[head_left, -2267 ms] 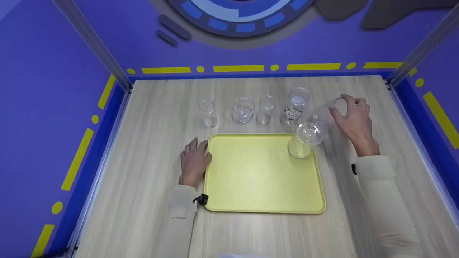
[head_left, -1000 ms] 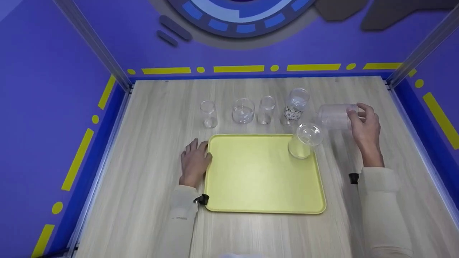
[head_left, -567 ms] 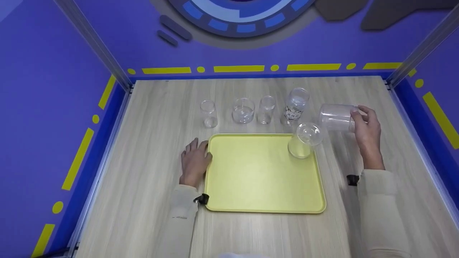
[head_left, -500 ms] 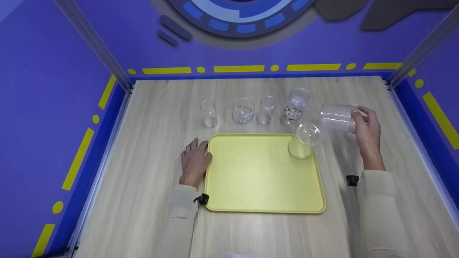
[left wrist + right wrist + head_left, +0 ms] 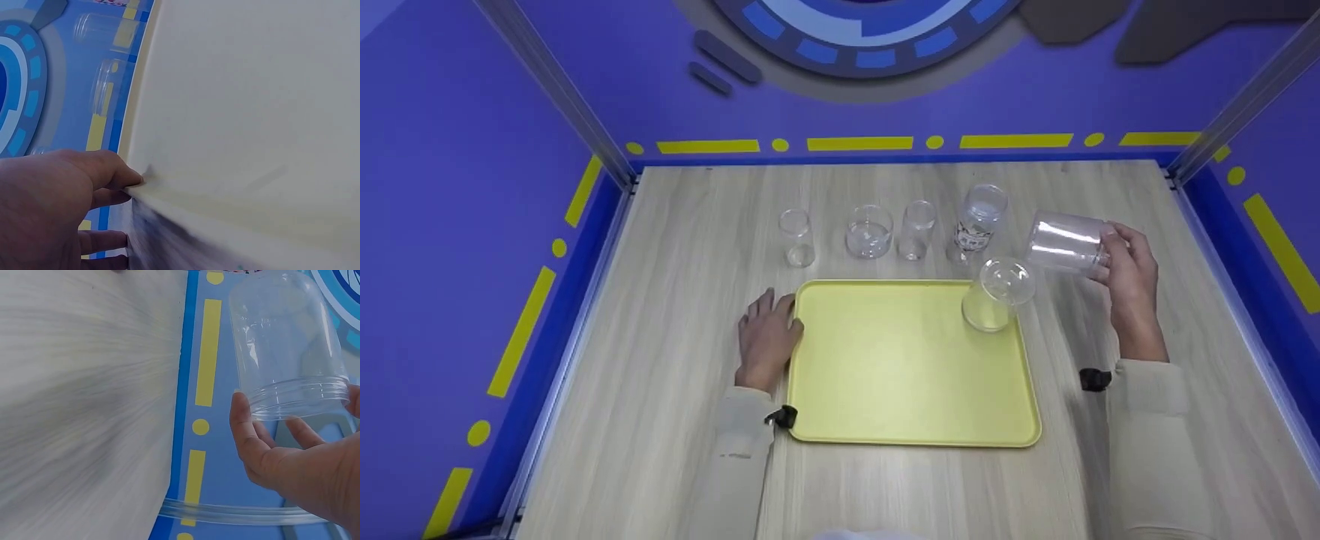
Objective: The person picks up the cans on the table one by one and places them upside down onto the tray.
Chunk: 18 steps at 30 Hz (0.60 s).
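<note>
My right hand (image 5: 1132,277) holds a clear plastic jar (image 5: 1065,241) by its threaded mouth, with the jar on its side and its base toward the left. In the right wrist view, the fingertips and thumb grip the threaded rim of the jar (image 5: 287,343), and nothing shows inside. My left hand (image 5: 769,337) is at the left edge of a yellow tray (image 5: 911,367). The left wrist view has its thumb over the rim near a corner, the other fingers along the outer side. Another clear jar (image 5: 988,307) stands on the tray's far right corner.
Behind the tray stand a slim clear glass (image 5: 797,238), a low wide glass (image 5: 868,234), another slim glass (image 5: 917,231) and a clear jar with a printed label (image 5: 973,234). Blue panels (image 5: 847,116) enclose the wooden table (image 5: 697,225) at the back and sides.
My right hand first reached over the jar beyond the tray's right corner; it has since turned it sideways and, lately, tilted it slightly further. The left hand and tray have stayed put.
</note>
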Available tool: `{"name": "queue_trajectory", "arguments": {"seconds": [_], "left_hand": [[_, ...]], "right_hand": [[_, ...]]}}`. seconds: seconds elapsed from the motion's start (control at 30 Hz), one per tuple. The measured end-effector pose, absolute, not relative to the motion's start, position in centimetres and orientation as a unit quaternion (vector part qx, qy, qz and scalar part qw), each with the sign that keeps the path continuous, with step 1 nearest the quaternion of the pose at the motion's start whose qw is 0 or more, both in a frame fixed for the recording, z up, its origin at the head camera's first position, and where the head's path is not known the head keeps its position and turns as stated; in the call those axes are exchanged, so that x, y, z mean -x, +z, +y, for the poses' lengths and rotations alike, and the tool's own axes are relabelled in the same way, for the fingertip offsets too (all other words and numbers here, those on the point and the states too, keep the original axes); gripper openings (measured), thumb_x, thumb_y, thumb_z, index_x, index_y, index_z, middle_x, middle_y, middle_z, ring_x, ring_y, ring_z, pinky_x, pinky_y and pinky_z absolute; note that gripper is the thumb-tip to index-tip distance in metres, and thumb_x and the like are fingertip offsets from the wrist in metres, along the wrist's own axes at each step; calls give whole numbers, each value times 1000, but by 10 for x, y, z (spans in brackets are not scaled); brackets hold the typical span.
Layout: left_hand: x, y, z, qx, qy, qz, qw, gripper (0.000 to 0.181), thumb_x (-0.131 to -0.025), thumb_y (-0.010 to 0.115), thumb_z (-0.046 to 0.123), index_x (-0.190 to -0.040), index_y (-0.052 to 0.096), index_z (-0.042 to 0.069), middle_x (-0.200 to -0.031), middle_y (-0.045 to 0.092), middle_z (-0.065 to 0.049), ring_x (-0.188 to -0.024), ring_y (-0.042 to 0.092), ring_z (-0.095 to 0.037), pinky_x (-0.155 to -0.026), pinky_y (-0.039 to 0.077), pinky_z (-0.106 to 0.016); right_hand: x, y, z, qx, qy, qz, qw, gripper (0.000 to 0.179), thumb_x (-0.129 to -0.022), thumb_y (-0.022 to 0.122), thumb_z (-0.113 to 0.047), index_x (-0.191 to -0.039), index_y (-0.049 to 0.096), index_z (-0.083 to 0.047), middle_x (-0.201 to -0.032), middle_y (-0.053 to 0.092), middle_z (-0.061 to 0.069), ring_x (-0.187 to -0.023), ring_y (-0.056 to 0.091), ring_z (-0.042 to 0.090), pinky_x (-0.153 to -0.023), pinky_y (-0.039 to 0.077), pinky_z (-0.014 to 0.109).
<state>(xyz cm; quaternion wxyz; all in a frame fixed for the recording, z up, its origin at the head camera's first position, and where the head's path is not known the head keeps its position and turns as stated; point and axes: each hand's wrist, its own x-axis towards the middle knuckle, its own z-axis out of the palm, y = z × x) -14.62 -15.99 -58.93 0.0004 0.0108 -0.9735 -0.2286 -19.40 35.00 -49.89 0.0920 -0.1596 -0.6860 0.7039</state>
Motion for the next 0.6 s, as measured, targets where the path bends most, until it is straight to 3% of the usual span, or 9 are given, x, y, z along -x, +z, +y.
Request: {"name": "queue_trajectory", "arguments": {"seconds": [0.27,0.6], "left_hand": [[146,-590,-161,-12,-230,-973,-9,48,-103,60,26,-149,60,11,-163,40,-24,-149,36,-45,-115,33,-66],[146,-592,-161,-10,-230,-973,-12,47,-104,59,27,-149,59,12,-164,38,-24,-149,34,-46,-116,31,-67]], "right_hand": [[192,-500,349,160,717,-673,92,58,-108,60,-41,-155,48,-10,-124,56,4,-108,61,16,-78,58,21],[189,-496,347,150,758,-629,86,42,-108,61,-37,-141,52,-13,-120,54,8,-103,61,21,-76,59,24]]}}
